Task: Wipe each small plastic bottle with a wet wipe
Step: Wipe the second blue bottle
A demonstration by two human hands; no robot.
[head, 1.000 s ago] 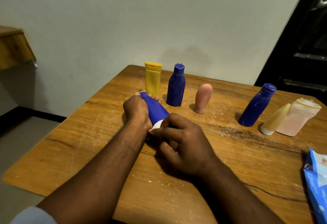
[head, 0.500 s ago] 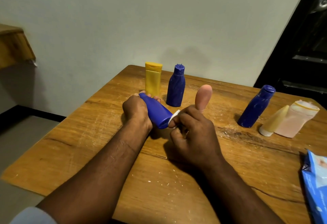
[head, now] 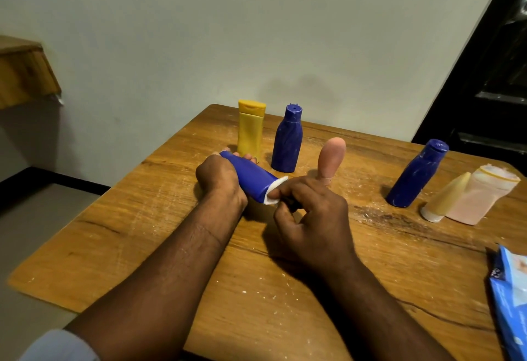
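Okay, I've got the left hand [head: 221, 178] wrapped over the blue bottle [head: 251, 178], fingers [head: 251, 157] curled round its far side, so that one is clamped firm and held just above the surface [head: 171, 218], in front of the yellow bottle [head: 251, 129]. The right hand [head: 310, 218] sits just to the right of it, fingers pinched together on the wet wipe [head: 275, 194], and the white wad is pressed against the bottle's near end. This is the relation that matters: the bottle's long axis runs on a diagonal, far end up and left inside the left palm, near end pointing down and right, straight at the right fingertips. So the bare blue wall lies up and left of the wipe, and the right hand is the nearer one to work it. I'd judge the next stroke has to travel along that axis toward the left knuckles, or the left hand has to roll the bottle. I can't tell which end carries the cap; the far tip is buried in the grip. Standing by are the dark blue bottle [head: 286, 141] and pink bottle [head: 330, 158] close behind, with three more bottles well off to the right.
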